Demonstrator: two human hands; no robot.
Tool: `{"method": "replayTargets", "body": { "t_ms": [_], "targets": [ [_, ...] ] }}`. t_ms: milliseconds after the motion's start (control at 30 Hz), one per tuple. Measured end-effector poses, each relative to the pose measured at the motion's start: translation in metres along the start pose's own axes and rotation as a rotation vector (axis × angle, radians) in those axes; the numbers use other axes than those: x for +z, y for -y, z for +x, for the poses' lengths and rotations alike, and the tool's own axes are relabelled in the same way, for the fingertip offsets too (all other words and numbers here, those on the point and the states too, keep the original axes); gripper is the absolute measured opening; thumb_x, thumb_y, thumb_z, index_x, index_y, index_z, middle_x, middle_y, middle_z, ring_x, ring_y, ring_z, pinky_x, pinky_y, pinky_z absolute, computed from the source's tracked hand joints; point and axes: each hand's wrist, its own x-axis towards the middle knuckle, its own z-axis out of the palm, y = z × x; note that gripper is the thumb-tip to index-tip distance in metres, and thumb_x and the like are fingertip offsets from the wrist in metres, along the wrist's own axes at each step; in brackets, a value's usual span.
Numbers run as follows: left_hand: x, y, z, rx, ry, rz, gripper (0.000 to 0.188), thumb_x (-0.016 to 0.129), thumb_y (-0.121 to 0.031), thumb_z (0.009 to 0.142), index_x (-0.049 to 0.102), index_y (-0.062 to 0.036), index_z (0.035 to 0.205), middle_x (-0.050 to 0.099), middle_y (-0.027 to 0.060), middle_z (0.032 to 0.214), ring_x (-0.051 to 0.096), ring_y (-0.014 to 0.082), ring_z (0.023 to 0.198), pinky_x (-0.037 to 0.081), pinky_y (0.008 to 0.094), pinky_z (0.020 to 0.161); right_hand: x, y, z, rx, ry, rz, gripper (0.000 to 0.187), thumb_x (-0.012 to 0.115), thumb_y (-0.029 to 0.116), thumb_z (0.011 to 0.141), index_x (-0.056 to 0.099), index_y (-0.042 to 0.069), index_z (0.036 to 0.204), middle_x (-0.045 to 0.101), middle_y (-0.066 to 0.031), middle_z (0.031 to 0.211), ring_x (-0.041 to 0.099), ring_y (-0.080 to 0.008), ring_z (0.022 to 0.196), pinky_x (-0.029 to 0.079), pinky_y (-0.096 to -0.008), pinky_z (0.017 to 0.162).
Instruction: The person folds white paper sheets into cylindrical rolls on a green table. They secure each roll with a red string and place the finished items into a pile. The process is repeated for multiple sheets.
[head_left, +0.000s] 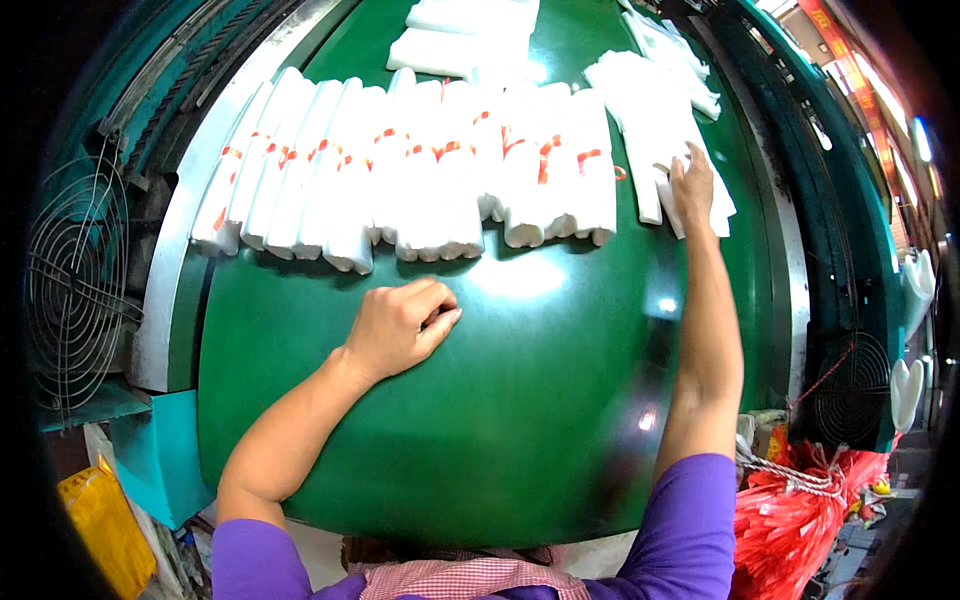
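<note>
My left hand (400,325) is closed in a loose fist above the green surface (440,430), just in front of the rolls, and nothing shows in it. At the right, my right hand (692,188) reaches out with bent fingers around the loose edge of some white plastic sheeting (640,100). Part of that sheeting lies hidden under the hand. Across the middle, several white plastic rolls (435,200) lie side by side, each pointing toward me. Red ties (445,151) wrap around them.
More folded white sheets (460,45) lie at the far end. Metal side rails (175,290) border the green surface. A round fan guard (80,280) stands at the left, above a teal box (165,455). A bundle of red strips (795,520) hangs at the lower right.
</note>
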Motion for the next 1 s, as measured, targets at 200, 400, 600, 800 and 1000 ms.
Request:
{"method": "replayTargets", "body": {
  "t_ms": [200, 400, 600, 800, 1000],
  "targets": [
    [-0.001, 0.005, -0.003, -0.016, -0.026, -0.020, 0.010, 0.068, -0.010, 0.081, 0.062, -0.0026, 0.080, 0.060, 0.0098, 0.069, 0.060, 0.0225, 0.056, 0.046, 0.0331, 0.051, -0.044, -0.009, -0.052, -0.207, 0.329, -0.243, 0.028, 0.056, 0.029, 0.092, 0.065, 0.004, 0.089, 0.063, -0.0139, 0.094, 0.058, -0.0337, 0.090, 0.044, -0.0459, 0.080],
    [0.002, 0.002, -0.003, 0.031, -0.074, 0.088, 0.012, 0.068, -0.013, 0.083, 0.061, -0.0029, 0.081, 0.061, 0.0093, 0.071, 0.059, 0.0226, 0.056, 0.045, 0.0345, 0.052, -0.159, 0.033, -0.184, -0.261, 0.382, 0.236, 0.016, 0.067, 0.016, 0.081, 0.058, 0.003, 0.079, 0.058, -0.0152, 0.080, 0.054, -0.0353, 0.081, 0.043, -0.0445, 0.074],
    [0.014, -0.052, -0.047, 0.303, -0.008, 0.021, 0.042, 0.073, -0.028, 0.077, 0.060, -0.0086, 0.112, 0.056, 0.0129, 0.120, 0.054, 0.0319, 0.112, 0.045, 0.0443, 0.092, -0.248, 0.107, -0.276, -0.424, 0.736, 0.635, 0.018, 0.068, 0.018, 0.083, 0.060, 0.005, 0.093, 0.057, -0.0127, 0.091, 0.054, -0.0319, 0.094, 0.039, -0.0429, 0.097],
    [0.014, -0.126, -0.120, 0.495, 0.620, 0.158, 0.075, 0.068, -0.050, 0.078, 0.047, -0.0057, 0.134, 0.036, 0.0175, 0.148, 0.033, 0.0323, 0.139, 0.028, 0.0479, 0.112, -0.209, 0.125, -0.279, -0.448, 0.589, 0.248, 0.056, 0.056, 0.037, 0.092, 0.046, 0.005, 0.137, 0.038, -0.0170, 0.147, 0.032, -0.0345, 0.137, 0.026, -0.0477, 0.111],
    [0.005, -0.138, -0.132, 0.481, 0.693, 0.227, 0.089, 0.073, -0.050, 0.074, 0.038, -0.0016, 0.140, 0.031, 0.0170, 0.151, 0.029, 0.0321, 0.141, 0.025, 0.0475, 0.113, -0.175, 0.100, -0.243, -0.198, 0.539, 0.096, 0.061, 0.051, 0.043, 0.095, 0.040, 0.005, 0.142, 0.032, -0.0161, 0.152, 0.025, -0.0337, 0.142, 0.022, -0.0479, 0.113]
  ]
}}
